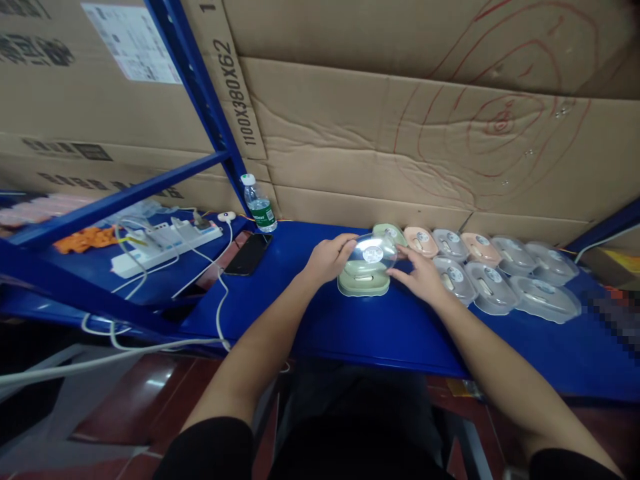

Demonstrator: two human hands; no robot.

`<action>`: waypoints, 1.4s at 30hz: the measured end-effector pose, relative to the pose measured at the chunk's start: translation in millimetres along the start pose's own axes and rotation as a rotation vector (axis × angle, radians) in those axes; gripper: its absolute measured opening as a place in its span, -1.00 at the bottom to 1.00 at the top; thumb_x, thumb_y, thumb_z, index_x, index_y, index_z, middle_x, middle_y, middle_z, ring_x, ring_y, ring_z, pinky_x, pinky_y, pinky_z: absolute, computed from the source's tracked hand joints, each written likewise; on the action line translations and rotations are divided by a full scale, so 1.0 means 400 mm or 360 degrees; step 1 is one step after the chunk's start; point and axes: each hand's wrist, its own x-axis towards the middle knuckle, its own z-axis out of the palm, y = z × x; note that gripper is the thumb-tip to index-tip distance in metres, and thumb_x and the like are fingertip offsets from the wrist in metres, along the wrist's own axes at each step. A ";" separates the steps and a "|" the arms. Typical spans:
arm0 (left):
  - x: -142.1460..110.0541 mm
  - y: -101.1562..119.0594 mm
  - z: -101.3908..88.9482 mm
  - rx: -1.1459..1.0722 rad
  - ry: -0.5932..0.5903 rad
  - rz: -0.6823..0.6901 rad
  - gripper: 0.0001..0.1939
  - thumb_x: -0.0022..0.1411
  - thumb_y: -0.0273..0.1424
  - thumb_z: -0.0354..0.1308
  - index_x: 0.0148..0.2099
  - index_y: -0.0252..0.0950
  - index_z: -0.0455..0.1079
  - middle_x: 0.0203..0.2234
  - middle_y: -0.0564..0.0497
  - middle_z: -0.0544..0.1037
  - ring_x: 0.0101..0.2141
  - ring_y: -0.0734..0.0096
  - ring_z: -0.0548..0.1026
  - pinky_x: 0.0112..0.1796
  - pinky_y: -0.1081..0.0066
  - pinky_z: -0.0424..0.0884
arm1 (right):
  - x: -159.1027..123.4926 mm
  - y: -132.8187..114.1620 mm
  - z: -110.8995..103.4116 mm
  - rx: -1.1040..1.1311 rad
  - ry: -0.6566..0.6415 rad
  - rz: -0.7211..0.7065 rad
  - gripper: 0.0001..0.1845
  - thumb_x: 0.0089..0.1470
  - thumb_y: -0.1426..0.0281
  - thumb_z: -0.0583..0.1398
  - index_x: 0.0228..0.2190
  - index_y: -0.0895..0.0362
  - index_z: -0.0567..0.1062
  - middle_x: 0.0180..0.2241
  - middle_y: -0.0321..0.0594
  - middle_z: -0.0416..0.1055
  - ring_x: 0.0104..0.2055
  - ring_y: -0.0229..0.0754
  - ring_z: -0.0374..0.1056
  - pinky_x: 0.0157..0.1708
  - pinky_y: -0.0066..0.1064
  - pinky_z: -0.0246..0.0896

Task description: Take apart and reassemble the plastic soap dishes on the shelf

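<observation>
A clear plastic lid [364,249] with a round white label is held tilted between my two hands. My left hand [329,260] grips its left edge, fingers closed with the thumb along the rim. On the opposite edge, my right hand [419,275] pinches the lid between thumb and fingers. Just below the lid sits a light green soap-dish-like box [361,285] on the blue shelf; the lid covers part of it, and I cannot tell whether they touch. Behind it stands another green lidded box [389,233].
Several lidded boxes, peach [420,243] and grey [493,290], stand in two rows to the right. Left are a water bottle [261,212], a black phone [249,255] and a white power strip [167,250] with cables. A blue metal post [197,80] and cardboard [340,140] rise behind.
</observation>
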 end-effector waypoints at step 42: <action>0.025 -0.066 0.002 0.0541 -0.0675 -0.0368 -0.29 0.41 0.14 -0.18 -0.38 -0.24 0.56 -0.34 -0.14 0.66 -0.22 0.10 0.62 -0.27 0.31 0.38 | 0.013 -0.040 -0.012 -0.0442 -0.0642 0.0199 -0.61 0.15 -0.01 0.34 -0.19 0.04 0.59 -0.32 -0.23 0.66 -0.26 -0.03 0.58 -0.33 -0.31 0.29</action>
